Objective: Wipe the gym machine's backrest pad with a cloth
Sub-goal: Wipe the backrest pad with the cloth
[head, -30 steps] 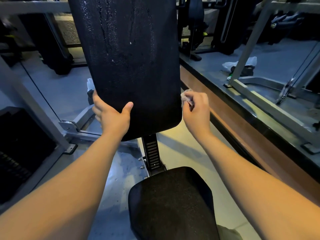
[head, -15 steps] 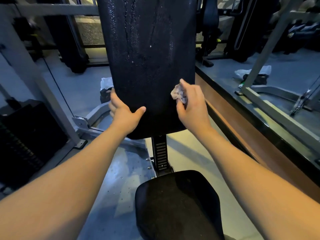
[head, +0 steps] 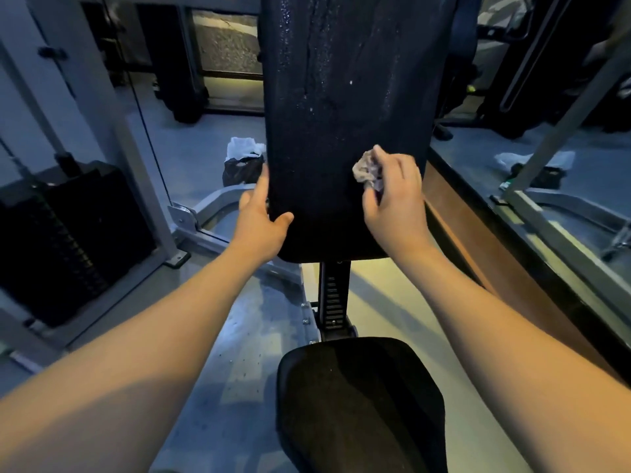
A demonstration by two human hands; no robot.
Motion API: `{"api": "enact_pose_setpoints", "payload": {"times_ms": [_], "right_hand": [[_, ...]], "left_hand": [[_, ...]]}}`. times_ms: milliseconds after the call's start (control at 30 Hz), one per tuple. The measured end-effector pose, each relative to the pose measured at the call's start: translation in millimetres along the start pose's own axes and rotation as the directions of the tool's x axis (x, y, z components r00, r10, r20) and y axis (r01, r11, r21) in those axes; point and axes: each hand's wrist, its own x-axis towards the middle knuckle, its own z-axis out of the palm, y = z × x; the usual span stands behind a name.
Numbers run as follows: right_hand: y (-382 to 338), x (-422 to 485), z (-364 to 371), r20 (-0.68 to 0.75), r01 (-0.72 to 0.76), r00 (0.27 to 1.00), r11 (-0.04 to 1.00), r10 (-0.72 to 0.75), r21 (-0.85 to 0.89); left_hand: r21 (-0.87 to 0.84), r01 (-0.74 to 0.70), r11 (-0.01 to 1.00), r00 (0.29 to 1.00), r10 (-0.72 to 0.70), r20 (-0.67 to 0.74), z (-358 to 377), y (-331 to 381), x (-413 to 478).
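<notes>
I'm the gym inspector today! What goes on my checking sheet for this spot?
Surface: backrest pad, black, speckled with droplets higher up.
Job's things: crumpled cloth pressed on the pad's lower right.
Clutter: bag on the floor behind the pad.
Hands: left hand holds the pad's left edge; right hand pinches the cloth.
Cables: thin cable running down at left.
Surroundings: seat pad below; weight stack left.
</notes>
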Motion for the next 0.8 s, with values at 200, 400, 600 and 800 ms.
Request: {"api": "enact_pose_setpoints", "payload": {"times_ms": [200,400,600,800], "right_hand": [[-35.4,-48.2,44.5,0.216,0.228,0.948,0.972,-0.233,0.051],[-13.5,-10.6,20.0,0.177,0.37,0.917,0.928,-0.357,-0.044],[-33.6,-18.9,37.2,0.019,0.164,0.986,0.986,-0.164,0.036],[-8.9,-38.8,27.1,0.303,0.482,0.84,0.875,-0.45,-0.036]], "left_hand": [[0.068,0.01,0.998,0.999,-0.012,0.04,-7.7,1.2,2.3],[0.186,0.0,0.983,0.995,-0.018,0.095,-14.7,9.2,2.8],[0.24,-0.05,0.969,0.995,0.029,0.092,-18.5,17.5,4.4],[0.31,-0.076,0.948,0.995,0.094,-0.045,-18.3,29.4,0.7]]}}
